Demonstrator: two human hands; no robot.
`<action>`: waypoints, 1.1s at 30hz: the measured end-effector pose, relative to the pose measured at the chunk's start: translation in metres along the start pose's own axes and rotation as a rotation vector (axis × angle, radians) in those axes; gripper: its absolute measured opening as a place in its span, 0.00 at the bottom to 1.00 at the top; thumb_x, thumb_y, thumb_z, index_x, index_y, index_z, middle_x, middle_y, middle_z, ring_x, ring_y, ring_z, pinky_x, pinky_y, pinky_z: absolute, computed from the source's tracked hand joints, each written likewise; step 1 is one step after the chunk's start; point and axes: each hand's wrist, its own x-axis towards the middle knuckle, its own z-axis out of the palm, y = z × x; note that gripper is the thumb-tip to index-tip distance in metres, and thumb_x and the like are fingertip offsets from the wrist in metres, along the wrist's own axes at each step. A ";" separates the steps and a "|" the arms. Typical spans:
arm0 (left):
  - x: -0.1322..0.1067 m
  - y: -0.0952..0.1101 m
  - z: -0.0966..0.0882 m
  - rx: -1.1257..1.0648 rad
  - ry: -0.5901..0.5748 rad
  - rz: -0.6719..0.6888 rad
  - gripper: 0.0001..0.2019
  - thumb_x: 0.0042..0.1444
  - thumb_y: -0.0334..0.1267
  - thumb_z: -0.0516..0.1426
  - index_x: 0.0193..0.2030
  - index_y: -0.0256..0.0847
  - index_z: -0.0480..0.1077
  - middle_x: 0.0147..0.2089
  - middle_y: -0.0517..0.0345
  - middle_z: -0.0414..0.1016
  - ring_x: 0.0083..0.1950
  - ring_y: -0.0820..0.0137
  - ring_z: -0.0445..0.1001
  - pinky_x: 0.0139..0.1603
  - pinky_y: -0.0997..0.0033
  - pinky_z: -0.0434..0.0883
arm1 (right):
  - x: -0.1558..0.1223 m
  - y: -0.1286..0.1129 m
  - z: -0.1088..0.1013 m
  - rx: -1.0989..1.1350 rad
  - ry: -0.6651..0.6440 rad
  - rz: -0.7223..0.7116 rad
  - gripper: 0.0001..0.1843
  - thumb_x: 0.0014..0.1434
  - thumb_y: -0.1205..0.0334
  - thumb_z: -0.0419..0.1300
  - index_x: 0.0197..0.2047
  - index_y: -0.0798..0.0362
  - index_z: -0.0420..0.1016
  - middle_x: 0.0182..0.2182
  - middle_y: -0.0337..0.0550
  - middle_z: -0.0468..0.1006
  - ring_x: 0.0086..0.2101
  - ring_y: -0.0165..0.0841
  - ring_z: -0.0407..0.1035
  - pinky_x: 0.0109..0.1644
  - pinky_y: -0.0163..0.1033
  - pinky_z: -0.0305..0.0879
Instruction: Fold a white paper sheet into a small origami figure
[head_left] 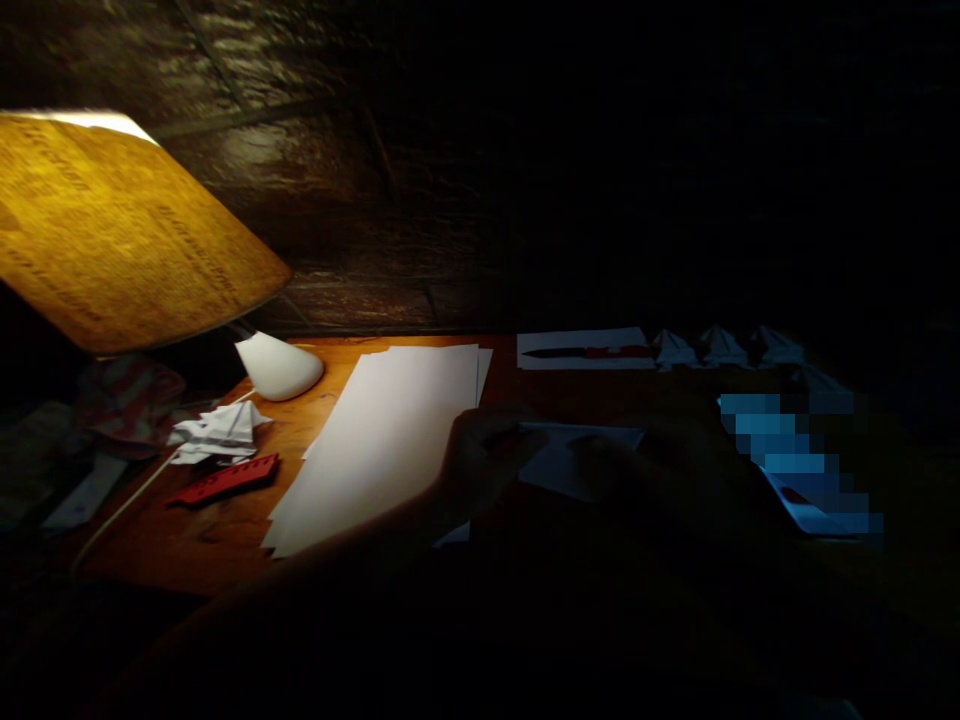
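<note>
The scene is very dark. My left hand (480, 455) is curled at the left edge of a small piece of white paper (559, 465) that lies on the wooden table (315, 420); its fingers look pinched on that edge. My right hand (637, 465) is a dim shape at the paper's right side, its fingers too dark to read. To the left of my left hand lies a stack of large white sheets (382, 440).
A lit yellow lampshade (112, 230) hangs at the left above a white lamp base (277, 365). Crumpled paper (217, 430) and a red ruler (225, 480) lie near it. At the back are a red-handled knife (592, 351) on paper and three folded paper shapes (720, 347).
</note>
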 end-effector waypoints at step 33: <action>-0.002 0.000 -0.003 0.087 -0.012 0.249 0.13 0.71 0.42 0.58 0.40 0.40 0.81 0.35 0.53 0.82 0.35 0.72 0.79 0.33 0.75 0.75 | -0.006 0.000 0.003 -0.002 0.051 0.036 0.06 0.57 0.55 0.72 0.35 0.47 0.85 0.29 0.40 0.83 0.31 0.36 0.77 0.32 0.39 0.73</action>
